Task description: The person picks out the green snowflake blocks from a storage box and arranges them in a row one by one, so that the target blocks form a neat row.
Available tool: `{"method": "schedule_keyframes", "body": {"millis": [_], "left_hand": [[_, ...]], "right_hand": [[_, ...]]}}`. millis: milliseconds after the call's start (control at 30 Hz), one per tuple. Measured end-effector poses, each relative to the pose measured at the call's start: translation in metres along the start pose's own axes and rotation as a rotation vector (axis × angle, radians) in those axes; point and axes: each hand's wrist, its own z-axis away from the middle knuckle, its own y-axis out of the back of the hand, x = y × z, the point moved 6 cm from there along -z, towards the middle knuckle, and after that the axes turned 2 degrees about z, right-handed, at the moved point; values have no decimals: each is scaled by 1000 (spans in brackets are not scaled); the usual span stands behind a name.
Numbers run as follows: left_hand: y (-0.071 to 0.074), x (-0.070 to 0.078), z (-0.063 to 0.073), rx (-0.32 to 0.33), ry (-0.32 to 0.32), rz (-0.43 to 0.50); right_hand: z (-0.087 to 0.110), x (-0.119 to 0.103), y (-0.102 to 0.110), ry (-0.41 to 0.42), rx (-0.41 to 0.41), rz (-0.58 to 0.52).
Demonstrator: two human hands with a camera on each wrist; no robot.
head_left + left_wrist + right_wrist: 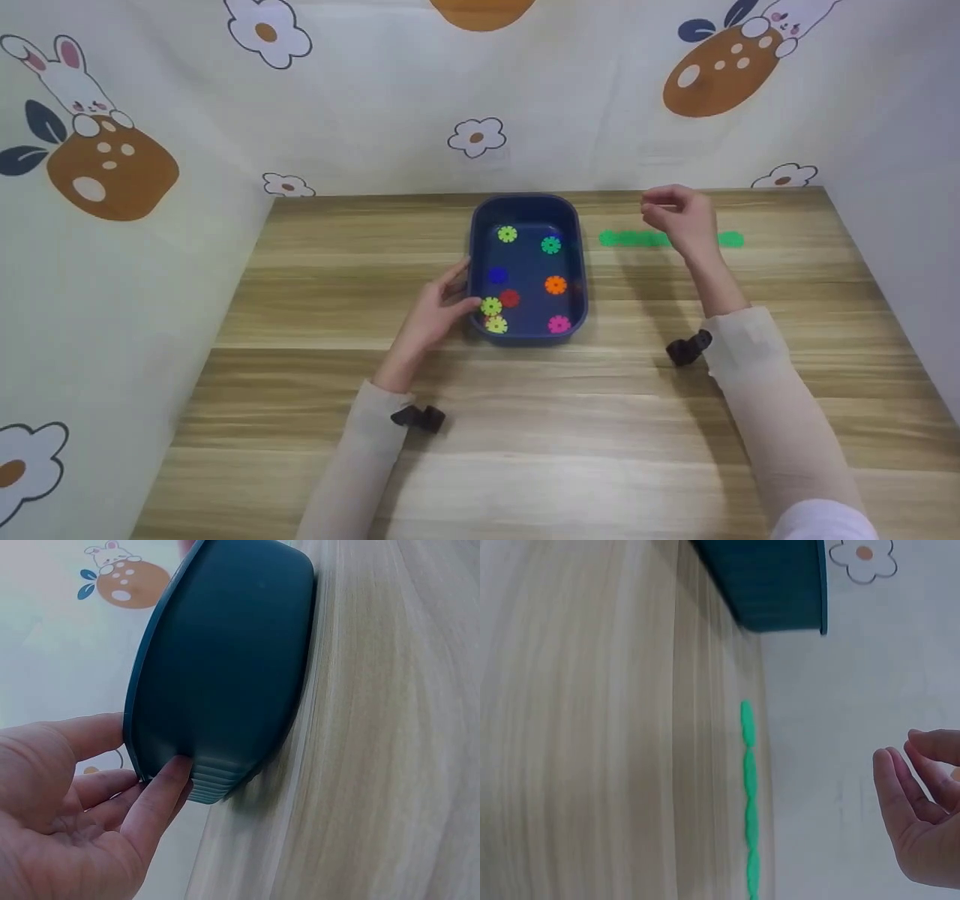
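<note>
A dark blue plastic bin [529, 337] stands on the table with several small notched discs inside: a yellow disc [508, 234], a green disc [551, 245], an orange disc [555, 285], a pink disc [559, 324] and others. My left hand [431, 315] grips the bin's near left side, thumb at the rim and fingers against the outer wall. To the right of the bin lies a row of overlapping green discs [630, 238]. Raised above that row is my right hand [688, 225], partly covering it; its fingers bend loosely toward the thumb, and nothing shows between them.
The wood-grain table [570, 435] reaches a patterned cloth backdrop [375, 112] at the back and left. A pale wall [900, 225] closes the right side. Small black cameras sit on both wrists.
</note>
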Motion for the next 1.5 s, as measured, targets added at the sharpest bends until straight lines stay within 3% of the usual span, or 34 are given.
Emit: {"method": "schedule_keyframes", "body": {"millis": [433, 900, 1333, 1500], "left_hand": [[0, -2, 0, -7, 10, -7], [0, -2, -1, -5, 0, 20], [1, -1, 0, -7, 7, 17], [0, -1, 1, -8, 22, 12]], "right_hand": [[15, -25, -60, 97, -103, -2], [27, -28, -118, 101, -174, 70], [30, -17, -156, 54, -294, 201], [27, -6, -167, -33, -346, 287]]}}
